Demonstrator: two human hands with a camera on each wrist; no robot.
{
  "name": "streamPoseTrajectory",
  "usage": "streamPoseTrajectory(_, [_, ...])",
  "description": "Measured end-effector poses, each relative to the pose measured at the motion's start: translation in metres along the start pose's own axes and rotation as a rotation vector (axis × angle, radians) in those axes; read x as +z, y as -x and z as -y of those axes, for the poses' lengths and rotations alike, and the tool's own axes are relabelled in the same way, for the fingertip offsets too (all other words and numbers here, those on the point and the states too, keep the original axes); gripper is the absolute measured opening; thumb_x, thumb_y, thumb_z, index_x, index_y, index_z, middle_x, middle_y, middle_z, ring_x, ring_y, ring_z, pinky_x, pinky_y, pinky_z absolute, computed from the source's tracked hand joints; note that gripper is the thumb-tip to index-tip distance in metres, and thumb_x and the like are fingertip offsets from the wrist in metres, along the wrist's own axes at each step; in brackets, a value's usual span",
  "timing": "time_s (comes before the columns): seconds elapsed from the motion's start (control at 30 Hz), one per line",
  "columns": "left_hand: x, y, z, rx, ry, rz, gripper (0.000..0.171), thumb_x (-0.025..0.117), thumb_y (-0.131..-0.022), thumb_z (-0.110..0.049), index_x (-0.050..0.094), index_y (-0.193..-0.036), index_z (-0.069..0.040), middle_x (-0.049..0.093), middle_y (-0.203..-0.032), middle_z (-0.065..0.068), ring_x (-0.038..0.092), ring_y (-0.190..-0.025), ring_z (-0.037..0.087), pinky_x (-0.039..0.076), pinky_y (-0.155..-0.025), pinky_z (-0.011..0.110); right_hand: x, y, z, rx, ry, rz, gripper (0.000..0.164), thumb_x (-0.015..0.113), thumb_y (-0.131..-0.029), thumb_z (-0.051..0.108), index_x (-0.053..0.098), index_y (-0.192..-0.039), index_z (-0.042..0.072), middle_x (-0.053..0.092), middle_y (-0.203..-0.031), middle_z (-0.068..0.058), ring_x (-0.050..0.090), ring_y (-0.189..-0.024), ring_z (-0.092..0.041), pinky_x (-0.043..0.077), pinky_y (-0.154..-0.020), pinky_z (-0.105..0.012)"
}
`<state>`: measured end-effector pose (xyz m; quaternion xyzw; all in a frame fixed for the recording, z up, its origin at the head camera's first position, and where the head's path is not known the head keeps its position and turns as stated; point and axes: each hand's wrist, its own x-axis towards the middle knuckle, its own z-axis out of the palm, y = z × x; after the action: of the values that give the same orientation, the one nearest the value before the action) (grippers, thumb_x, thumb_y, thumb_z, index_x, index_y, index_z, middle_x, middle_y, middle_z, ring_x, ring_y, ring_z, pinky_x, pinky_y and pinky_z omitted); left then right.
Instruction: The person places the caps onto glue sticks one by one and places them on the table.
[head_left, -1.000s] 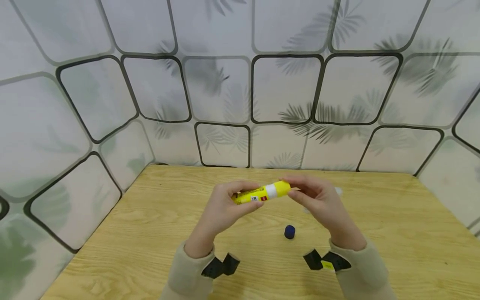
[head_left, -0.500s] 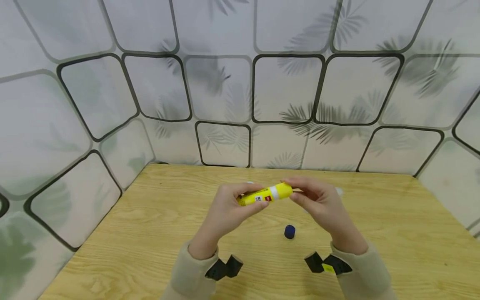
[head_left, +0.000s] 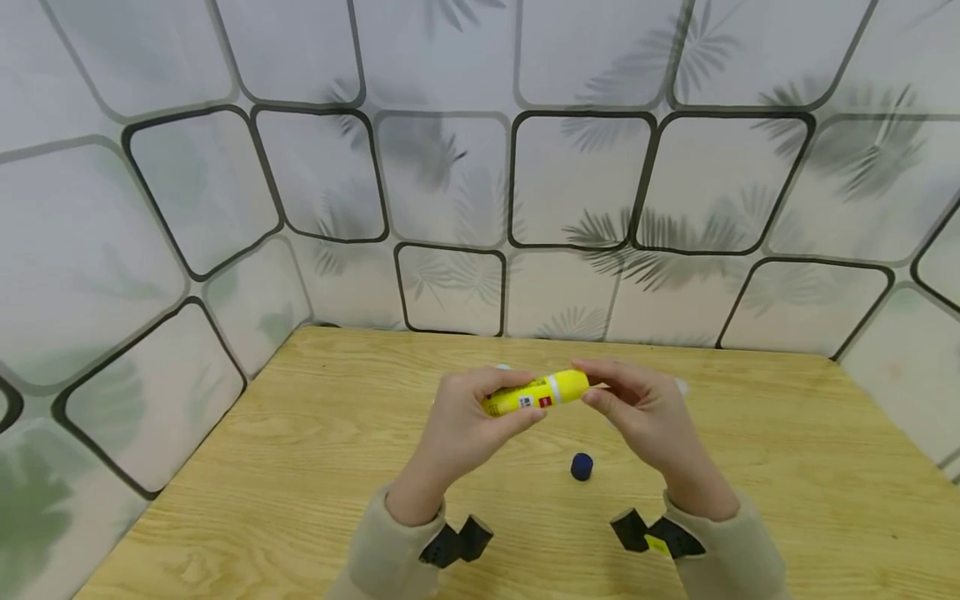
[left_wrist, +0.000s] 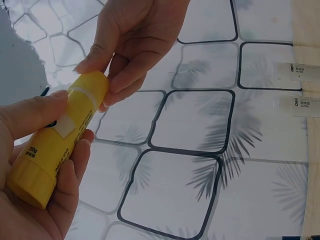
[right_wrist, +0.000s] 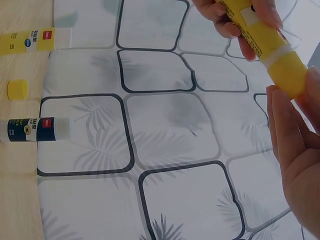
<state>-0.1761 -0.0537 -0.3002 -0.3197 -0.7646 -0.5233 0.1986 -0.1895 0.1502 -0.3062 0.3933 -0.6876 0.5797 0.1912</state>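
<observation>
A yellow glue stick (head_left: 521, 400) is held tilted above the table. My left hand (head_left: 465, 421) grips its barrel, thumb on one side and fingers round the other, as the left wrist view also shows. Its yellow cap (head_left: 572, 385) is pinched between the thumb and fingers of my right hand (head_left: 648, 417). Between cap and barrel runs a narrow white band (right_wrist: 278, 56). A small navy cap (head_left: 582, 467) stands on the table below the hands.
On the wooden table (head_left: 300, 467), the right wrist view shows another yellow glue stick (right_wrist: 30, 41), a loose yellow cap (right_wrist: 18, 90) and a navy glue stick (right_wrist: 35, 129). Two pale labelled tubes (left_wrist: 299, 71) appear in the left wrist view. A patterned curtain (head_left: 450, 183) surrounds the table.
The white band has narrowed as the cap and barrel came closer together. My left hand has shifted slightly right with the barrel; the right hand keeps its pinch on the cap.
</observation>
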Motion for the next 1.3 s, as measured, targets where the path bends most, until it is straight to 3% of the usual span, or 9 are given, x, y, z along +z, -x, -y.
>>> streamPoseTrajectory(0.43, [0.0038, -0.0006, 0.0, -0.011, -0.016, -0.011, 0.028, 0.074, -0.071, -0.009, 0.067, -0.095, 0.001, 0.065, -0.084, 0.009, 0.054, -0.062, 0.01, 0.047, -0.052, 0.022, 0.0035, 0.0002, 0.0031, 0.025, 0.125, -0.026, 0.024, 0.057, -0.082, -0.003, 0.061, -0.105, -0.005, 0.062, -0.094, 0.007, 0.058, -0.073, -0.007, 0.048, -0.062, -0.018])
streamPoseTrajectory(0.73, [0.0049, -0.0008, 0.0007, -0.012, -0.047, -0.023, 0.028, 0.075, -0.069, -0.008, 0.067, -0.095, 0.0, 0.065, -0.084, 0.008, 0.055, -0.061, 0.01, 0.047, -0.051, 0.022, 0.0064, -0.001, 0.0, -0.032, 0.172, -0.005, 0.022, 0.055, -0.083, -0.002, 0.059, -0.103, -0.008, 0.062, -0.087, -0.009, 0.057, -0.071, -0.008, 0.048, -0.062, -0.02])
streamPoseTrajectory(1.3, [0.0097, -0.0012, 0.0046, -0.04, -0.041, -0.033, 0.027, 0.075, -0.069, -0.006, 0.068, -0.095, -0.001, 0.066, -0.085, 0.007, 0.057, -0.062, 0.011, 0.048, -0.052, 0.023, 0.0069, -0.0019, 0.001, 0.069, 0.214, 0.007, 0.021, 0.053, -0.084, -0.003, 0.058, -0.103, -0.008, 0.062, -0.085, -0.011, 0.059, -0.067, -0.009, 0.05, -0.059, -0.023])
